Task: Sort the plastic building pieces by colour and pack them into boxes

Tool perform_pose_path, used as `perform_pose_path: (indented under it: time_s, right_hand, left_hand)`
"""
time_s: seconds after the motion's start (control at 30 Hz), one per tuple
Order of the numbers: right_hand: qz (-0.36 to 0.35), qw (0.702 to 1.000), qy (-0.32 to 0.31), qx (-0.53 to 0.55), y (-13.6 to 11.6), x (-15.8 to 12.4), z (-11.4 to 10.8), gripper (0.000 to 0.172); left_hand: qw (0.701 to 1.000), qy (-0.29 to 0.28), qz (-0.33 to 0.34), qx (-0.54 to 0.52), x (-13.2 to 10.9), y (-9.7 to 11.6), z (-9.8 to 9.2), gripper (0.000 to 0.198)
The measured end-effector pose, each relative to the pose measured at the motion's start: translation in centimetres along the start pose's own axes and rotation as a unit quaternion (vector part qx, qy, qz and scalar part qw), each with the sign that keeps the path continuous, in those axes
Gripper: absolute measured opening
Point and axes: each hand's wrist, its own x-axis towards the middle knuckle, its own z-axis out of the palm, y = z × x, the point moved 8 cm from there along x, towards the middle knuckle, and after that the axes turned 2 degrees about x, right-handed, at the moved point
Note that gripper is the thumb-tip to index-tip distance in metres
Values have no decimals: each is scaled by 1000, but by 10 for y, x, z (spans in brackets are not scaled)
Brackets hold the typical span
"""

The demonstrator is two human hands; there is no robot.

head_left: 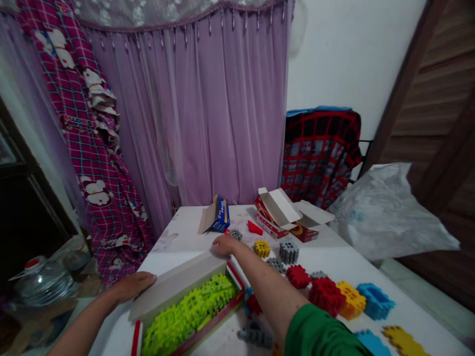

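Note:
A long open cardboard box with red ends lies at the table's near side, packed with lime-green interlocking plastic blocks. Its grey-white lid flap stands up along the far side. At the flap's left end, my left hand grips the edge, fingers fairly straight and the thumb hard to make out. My right hand reaches across to the flap's far right corner, fingers curled on it and partly hidden. Just beyond that hand sits a small grey block piece.
Red blocks, yellow blocks, blue blocks and grey blocks spread over the table's right side. A blue box and opened red boxes stand at the back. A plastic bag bulges beyond the right edge.

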Motion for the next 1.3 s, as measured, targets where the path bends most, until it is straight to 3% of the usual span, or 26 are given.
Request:
perform_pose_path:
  time_s: [0.03, 0.1, 0.27, 0.37, 0.47, 0.6, 0.73, 0.83, 1.0, 1.3]
  right_hand:
    - [-3, 1000, -6, 2, 0, 2, 2, 22]
    - [-10, 1000, -5, 11, 1, 3, 1, 22]
    - [-49, 995, 53, 64, -3, -8, -31, 27]
    - [-79, 989, 74, 103, -5, -21, -52, 34]
    - [-100, 983, 70, 134, -3, -40, -65, 43]
    - [-136, 976, 32, 165, -3, -75, -70, 37]
    - [-174, 969, -49, 170, -5, -106, -60, 24]
    - [-197, 968, -86, 128, -4, -119, -48, 38]
    - [-244, 969, -46, 2, -11, -133, -35, 43]
    - [-320, 943, -7, -88, -31, -151, -21, 46]
  left_hand:
    - [997, -74, 3, 2, 3, -1, 11, 45]
    - [989, -146, 1, -5, 5, -3, 17, 53]
    - [996, -56, -13, -74, 0, 9, -19, 67]
    - [996, -16, 1, -85, -26, 30, -36, 71]
    - [998, 13, 28, -45, -63, 56, -40, 73]
    - [997, 22, 36, -72, -106, 77, -25, 76]
    - [996, 23, 38, -80, -128, 78, -7, 75]
    - [996, 34, 87, -11, -137, 75, 3, 70]
    - [978, 72, 163, 111, -147, 69, 22, 54]
    - [969, 88, 148, 176, -150, 71, 36, 48]
